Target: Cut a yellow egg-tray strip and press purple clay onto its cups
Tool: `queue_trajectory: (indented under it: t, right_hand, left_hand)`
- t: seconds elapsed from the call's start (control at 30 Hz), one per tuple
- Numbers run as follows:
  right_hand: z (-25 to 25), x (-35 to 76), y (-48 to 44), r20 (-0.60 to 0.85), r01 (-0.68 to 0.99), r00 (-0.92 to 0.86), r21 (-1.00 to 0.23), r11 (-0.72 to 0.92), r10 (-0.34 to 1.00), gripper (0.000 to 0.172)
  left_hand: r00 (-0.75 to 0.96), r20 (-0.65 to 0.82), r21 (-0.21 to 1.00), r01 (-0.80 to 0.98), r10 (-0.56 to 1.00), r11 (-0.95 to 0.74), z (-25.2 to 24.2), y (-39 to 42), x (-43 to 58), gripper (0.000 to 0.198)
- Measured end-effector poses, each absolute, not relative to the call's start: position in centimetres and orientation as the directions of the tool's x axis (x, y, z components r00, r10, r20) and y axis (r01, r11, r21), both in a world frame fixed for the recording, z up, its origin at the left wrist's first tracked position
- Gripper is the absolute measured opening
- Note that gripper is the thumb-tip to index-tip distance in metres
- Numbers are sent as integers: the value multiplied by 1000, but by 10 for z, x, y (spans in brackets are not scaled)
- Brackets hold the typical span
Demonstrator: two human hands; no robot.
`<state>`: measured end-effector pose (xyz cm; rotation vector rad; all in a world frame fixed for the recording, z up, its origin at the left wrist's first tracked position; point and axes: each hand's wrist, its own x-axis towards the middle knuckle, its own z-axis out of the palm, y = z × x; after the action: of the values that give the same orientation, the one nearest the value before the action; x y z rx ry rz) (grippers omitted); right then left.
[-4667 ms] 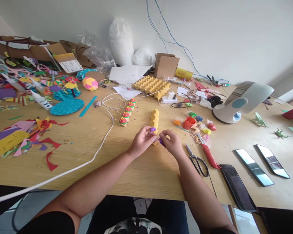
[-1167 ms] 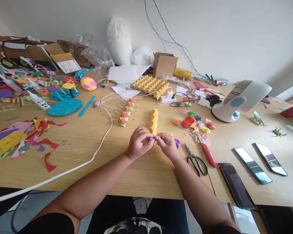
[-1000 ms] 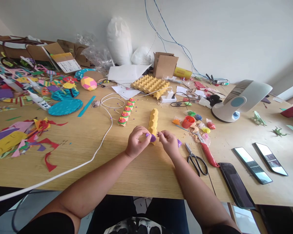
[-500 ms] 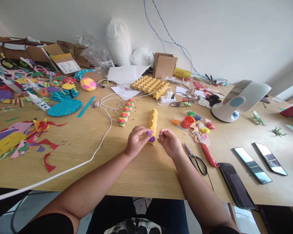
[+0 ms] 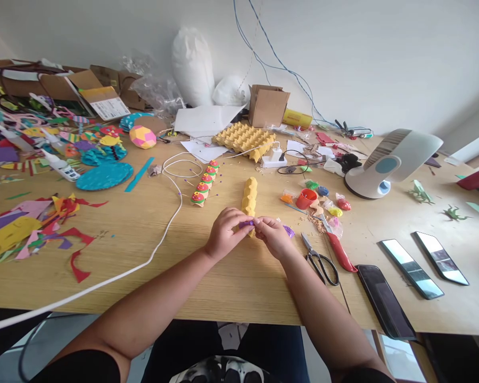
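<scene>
A small piece of purple modelling clay (image 5: pixel 245 224) is pinched in the fingers of my left hand (image 5: pixel 226 232). My right hand (image 5: pixel 274 234) meets it from the other side, fingertips pressed together on the clay's right end. Just beyond and below both hands lies a yellow egg-carton strip (image 5: pixel 249 195), its near end hidden behind my fingers. Partly covered by my right hand is a purple packet (image 5: pixel 288 231) on the table. To the left stands a painted red and green egg-carton caterpillar (image 5: pixel 203 187) with pins sticking out of its sides.
Right of my hands are black-handled scissors (image 5: pixel 321 261), a red-handled knife (image 5: pixel 342 252), a red cup (image 5: pixel 306 199) and several clay packets. A phone (image 5: pixel 385 302) lies near the front edge. A white fan (image 5: pixel 391 165) stands behind. A white cable (image 5: pixel 159 252) crosses the left side.
My right hand has moved left and its fingertips now meet the left hand's at the purple clay. The purple packet has come into sight beside the right hand.
</scene>
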<state>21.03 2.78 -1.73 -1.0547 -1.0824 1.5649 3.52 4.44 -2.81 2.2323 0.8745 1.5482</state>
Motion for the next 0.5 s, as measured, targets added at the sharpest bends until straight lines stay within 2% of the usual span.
queue_trajectory:
  t: [0.27,0.4,0.5]
  right_hand:
    - [-19,210,28,-90,-137,-179,-984,-115,980,39]
    - [-19,210,28,-129,-355,-205,-914,-196,970,33]
    - [-18,211,29,-134,-496,-271,-829,-258,953,36]
  left_hand:
    - [207,752,557,310,626,-771,-27,45,35,7]
    - [189,738,578,316,647,-752,-26,45,34,6]
    - [191,719,587,349,668,-731,-28,46,34,9]
